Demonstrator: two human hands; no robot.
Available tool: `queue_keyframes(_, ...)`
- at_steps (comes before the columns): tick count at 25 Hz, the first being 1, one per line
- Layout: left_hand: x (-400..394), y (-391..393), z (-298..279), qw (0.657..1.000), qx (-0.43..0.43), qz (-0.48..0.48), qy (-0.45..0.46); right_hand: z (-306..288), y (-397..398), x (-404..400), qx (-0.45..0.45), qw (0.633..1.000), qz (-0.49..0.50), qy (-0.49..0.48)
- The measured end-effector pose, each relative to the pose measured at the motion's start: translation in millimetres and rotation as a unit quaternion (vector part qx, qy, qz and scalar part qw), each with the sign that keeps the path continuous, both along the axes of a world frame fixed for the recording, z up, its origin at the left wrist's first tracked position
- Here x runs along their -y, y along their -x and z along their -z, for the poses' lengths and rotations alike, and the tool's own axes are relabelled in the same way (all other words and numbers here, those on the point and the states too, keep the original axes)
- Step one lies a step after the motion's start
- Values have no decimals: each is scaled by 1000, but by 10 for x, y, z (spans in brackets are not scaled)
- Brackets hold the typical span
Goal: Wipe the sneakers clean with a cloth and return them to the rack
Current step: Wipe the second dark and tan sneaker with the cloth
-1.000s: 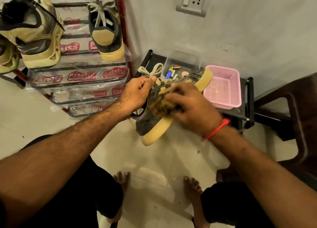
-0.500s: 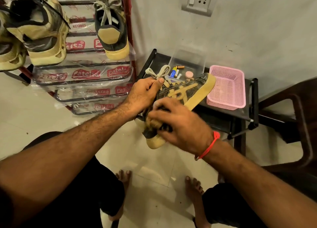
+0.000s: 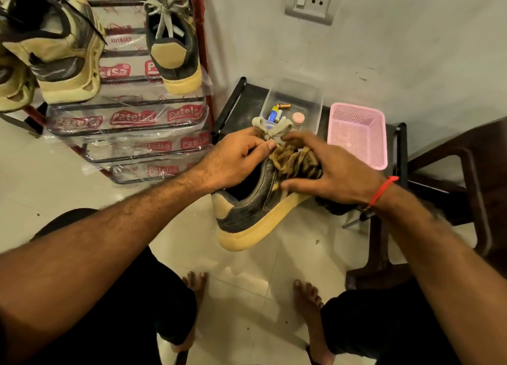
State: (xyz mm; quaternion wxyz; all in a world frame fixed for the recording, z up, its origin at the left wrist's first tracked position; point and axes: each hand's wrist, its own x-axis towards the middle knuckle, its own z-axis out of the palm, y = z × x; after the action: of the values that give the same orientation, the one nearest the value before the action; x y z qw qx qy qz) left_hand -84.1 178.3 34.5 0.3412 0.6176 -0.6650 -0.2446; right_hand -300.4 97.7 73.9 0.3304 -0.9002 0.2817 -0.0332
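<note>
Your left hand [image 3: 236, 159] grips the black leather sneaker with tan sole [image 3: 252, 216] at its collar; right hand [image 3: 332, 172] fingers spread, pressing the crumpled yellow-brown cloth [image 3: 293, 159] onto it.

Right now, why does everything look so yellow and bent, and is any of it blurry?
Head view: warm indoor light tints the scene; the wide lens bows the shoe rack; the sneaker is sharp, the right hand slightly soft; glare streaks the rack's plastic wrap.
</note>
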Motion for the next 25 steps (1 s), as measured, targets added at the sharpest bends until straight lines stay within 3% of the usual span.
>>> queue_keyframes(3, -30, 29, 42, 1000, 13, 17, -22, 105, -30, -67, -13, 997, -39, 67)
queue_keyframes(6, -32, 55, -19, 998, -40, 7, -41, 88, -25, -32, 6, 996, -16, 85)
queue_keyframes(10, -86, 40, -194, 979, -147, 77, -115, 35, 69, 70, 46, 998, 34, 20)
queue_keyframes(16, -140, -90, -301, 959, -212, 182, -56, -104, 228, 189, 146, 979, 77, -123)
queue_keyframes(19, -162, -42, -302, 966, -197, 158, -53, -92, 226, 196, 145, 978, 67, -135)
queue_keyframes(25, -301, 76, -556, 971, -183, 82, -132, -28, 222, 252, 113, 981, 45, -151)
